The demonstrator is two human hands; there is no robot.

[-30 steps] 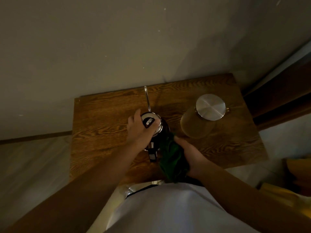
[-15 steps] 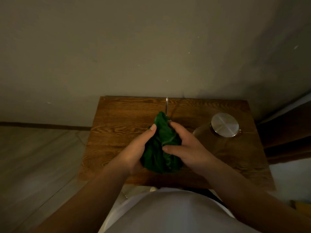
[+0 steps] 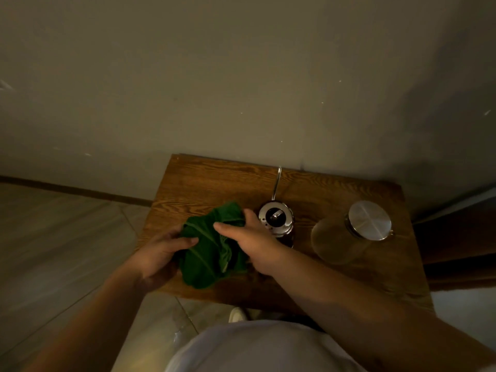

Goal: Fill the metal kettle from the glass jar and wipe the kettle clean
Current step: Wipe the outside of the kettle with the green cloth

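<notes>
A small metal kettle (image 3: 276, 220) with a black-knobbed lid and a thin long spout stands upright in the middle of a wooden table (image 3: 204, 183). To its right stands a glass jar (image 3: 341, 240) capped by a round metal lid (image 3: 369, 220). A crumpled green cloth (image 3: 212, 251) lies on the table left of the kettle. My left hand (image 3: 158, 253) grips the cloth's left side. My right hand (image 3: 249, 240) lies on its right side, fingers spread over it, just beside the kettle.
A plain wall rises right behind the table. Tiled floor (image 3: 61, 251) spreads to the left and below the table's front edge. A dark wooden piece (image 3: 456, 237) adjoins the table on the right. My white shirt (image 3: 263, 347) fills the lower middle.
The cloth has come off the kettle and moved left onto the table with both hands on it. The kettle now stands uncovered. My view has swung leftwards.
</notes>
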